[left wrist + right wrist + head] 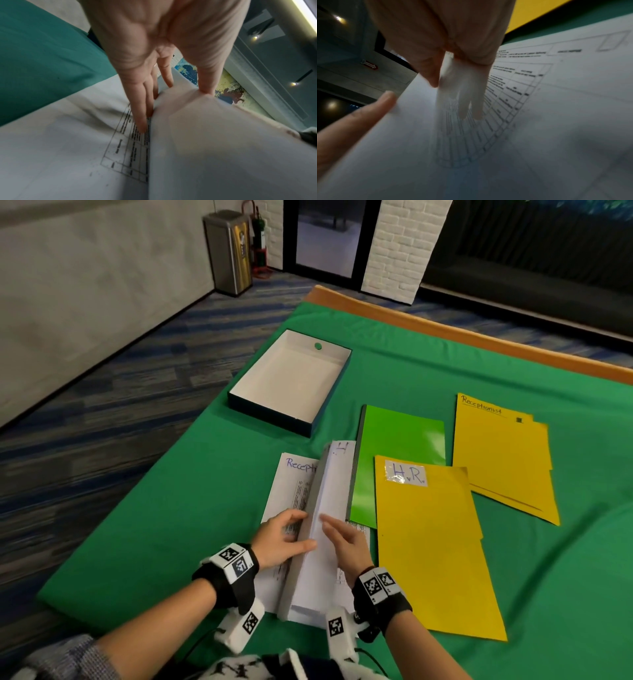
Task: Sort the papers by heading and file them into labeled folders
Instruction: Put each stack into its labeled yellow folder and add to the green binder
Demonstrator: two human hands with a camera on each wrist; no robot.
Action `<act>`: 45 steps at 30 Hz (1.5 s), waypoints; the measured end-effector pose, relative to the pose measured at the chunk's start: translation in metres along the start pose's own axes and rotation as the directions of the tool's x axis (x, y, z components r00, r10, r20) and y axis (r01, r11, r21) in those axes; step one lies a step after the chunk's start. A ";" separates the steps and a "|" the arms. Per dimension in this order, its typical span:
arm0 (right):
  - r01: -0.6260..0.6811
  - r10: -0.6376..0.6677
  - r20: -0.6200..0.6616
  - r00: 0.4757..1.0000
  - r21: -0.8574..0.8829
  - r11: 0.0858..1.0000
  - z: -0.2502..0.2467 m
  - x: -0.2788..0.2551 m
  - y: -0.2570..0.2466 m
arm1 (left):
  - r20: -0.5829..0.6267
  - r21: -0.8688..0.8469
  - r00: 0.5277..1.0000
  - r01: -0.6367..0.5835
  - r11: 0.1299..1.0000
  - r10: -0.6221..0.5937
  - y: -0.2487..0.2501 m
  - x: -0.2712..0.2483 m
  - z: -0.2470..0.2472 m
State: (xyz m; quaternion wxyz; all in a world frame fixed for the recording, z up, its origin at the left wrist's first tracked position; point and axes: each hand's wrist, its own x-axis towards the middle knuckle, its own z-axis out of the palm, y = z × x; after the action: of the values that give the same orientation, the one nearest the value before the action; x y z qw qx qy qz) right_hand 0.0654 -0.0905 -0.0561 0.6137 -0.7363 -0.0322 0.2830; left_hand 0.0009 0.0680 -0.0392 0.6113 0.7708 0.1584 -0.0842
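A stack of white papers (291, 477) lies on the green cloth, its top sheet headed "Recept…". One sheet (330, 491), headed "H", stands lifted on edge above the stack. My left hand (301, 530) holds that sheet near its lower part, thumb on one side and fingers on the other (171, 88). My right hand (337, 534) pinches the same sheet from the right; in the right wrist view its thumb is in front and its fingers (471, 105) show through the paper. To the right lie a yellow "H.R." folder (435, 542), a green folder (394, 467) and a yellow "Receptionist" folder (500, 453).
An open white-lined box (239, 402) with nothing in it sits at the back left of the cloth. The table's wooden edge (479, 337) runs along the far side. The table's left edge drops to carpeted floor. A metal bin (227, 251) stands by the wall.
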 end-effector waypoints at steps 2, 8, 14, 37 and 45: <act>-0.104 0.103 0.018 0.994 0.076 0.992 0.004 0.000 -0.008 | 0.003 -0.020 1.000 0.010 1.000 -0.010 -0.005 0.001 -0.001; -0.198 0.189 0.059 0.980 0.229 0.953 0.005 0.009 -0.014 | -0.004 -0.059 1.000 0.031 0.998 -0.031 -0.003 -0.001 -0.005; -0.159 0.191 -0.172 0.966 0.184 0.970 -0.004 0.019 -0.012 | -0.213 -0.056 0.972 0.090 0.994 -0.100 -0.002 0.001 -0.021; 0.013 -0.036 -0.059 0.998 -0.360 0.933 0.008 0.004 -0.042 | 0.059 -0.488 0.950 0.295 0.822 -0.306 0.020 0.002 -0.015; -0.066 0.006 -0.174 0.985 -0.346 0.936 -0.007 0.012 -0.029 | -0.004 -0.518 0.930 0.312 0.796 -0.368 0.010 0.003 -0.021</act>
State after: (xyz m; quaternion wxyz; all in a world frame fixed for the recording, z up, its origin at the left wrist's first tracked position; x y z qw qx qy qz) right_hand 0.0874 -0.0846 -0.0331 0.4679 -0.8558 -0.0163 0.2202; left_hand 0.0056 0.0868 -0.0262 0.7583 0.5442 0.3425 -0.1075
